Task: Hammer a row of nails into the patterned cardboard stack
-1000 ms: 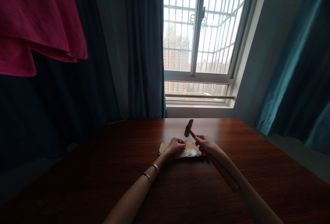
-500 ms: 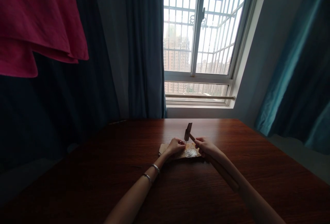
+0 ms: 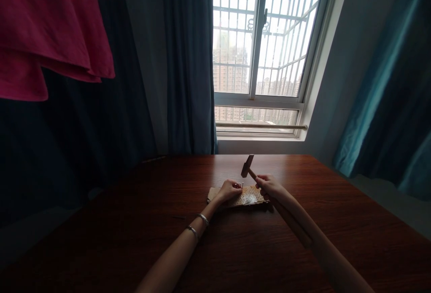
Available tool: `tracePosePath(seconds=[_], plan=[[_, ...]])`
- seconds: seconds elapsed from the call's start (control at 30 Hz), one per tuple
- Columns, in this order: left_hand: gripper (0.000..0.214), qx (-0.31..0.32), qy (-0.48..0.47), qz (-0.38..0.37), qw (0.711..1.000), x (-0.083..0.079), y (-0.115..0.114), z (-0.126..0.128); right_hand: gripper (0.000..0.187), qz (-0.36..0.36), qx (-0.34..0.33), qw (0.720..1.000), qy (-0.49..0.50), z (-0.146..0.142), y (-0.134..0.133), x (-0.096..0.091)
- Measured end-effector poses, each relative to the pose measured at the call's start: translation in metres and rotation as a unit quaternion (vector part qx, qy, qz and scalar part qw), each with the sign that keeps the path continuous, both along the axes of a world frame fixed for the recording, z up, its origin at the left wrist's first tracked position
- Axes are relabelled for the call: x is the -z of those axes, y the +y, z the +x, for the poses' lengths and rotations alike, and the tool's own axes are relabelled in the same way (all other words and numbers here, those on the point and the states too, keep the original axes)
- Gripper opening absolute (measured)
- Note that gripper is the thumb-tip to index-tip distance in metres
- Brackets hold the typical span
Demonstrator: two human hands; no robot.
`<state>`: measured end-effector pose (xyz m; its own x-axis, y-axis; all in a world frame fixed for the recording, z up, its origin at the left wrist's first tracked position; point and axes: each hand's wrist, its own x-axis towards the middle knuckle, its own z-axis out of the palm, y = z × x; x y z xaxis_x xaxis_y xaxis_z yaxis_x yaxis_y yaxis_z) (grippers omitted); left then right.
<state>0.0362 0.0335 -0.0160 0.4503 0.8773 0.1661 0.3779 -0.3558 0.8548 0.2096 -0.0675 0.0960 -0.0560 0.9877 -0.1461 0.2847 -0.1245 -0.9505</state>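
My left hand (image 3: 229,189) rests on a light, speckled flat board (image 3: 249,197) and pinches a thin upright nail (image 3: 243,185) between its fingertips. The nail's head shows above the fingers, and its lower end is hard to make out. My right hand (image 3: 270,187) is wrapped around the wooden handle of a hammer (image 3: 248,166). The hammer's dark metal head hangs above the nail, apart from it, and the handle runs back along my forearm. The board lies flat on the table, partly covered by my left hand.
A reddish-brown wooden table (image 3: 141,248) spreads around the board. A small dark thin object (image 3: 178,217) lies left of my left wrist. Behind the table are a barred window (image 3: 256,59) and a blue curtain (image 3: 189,68). Pink cloth (image 3: 57,28) hangs at upper left.
The hammer has risen from the nail's head, with my right hand lifting slightly up and to the right. My left hand stays in place around the nail.
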Motion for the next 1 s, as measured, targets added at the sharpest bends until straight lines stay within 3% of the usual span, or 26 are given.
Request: tracePosePath(seconds=[0.23, 0.43, 0.7, 1.0], plan=[[0.025, -0.017, 0.009, -0.004, 1.000, 0.002, 0.001, 0.001, 0.019, -0.011, -0.008, 1.000, -0.009, -0.001, 0.000, 0.007], [0.026, 0.003, 0.002, 0.010, 1.000, 0.002, 0.002, 0.000, 0.018, 0.004, 0.003, 1.000, 0.001, 0.004, 0.001, 0.000], [0.024, -0.003, 0.007, 0.014, 1.000, 0.005, 0.005, 0.001, 0.017, -0.002, -0.018, 1.000, -0.015, 0.001, 0.001, 0.014], [0.022, 0.013, -0.005, 0.014, 1.000, 0.001, 0.002, 0.000, 0.020, -0.014, -0.018, 0.999, -0.025, -0.002, -0.002, 0.006]])
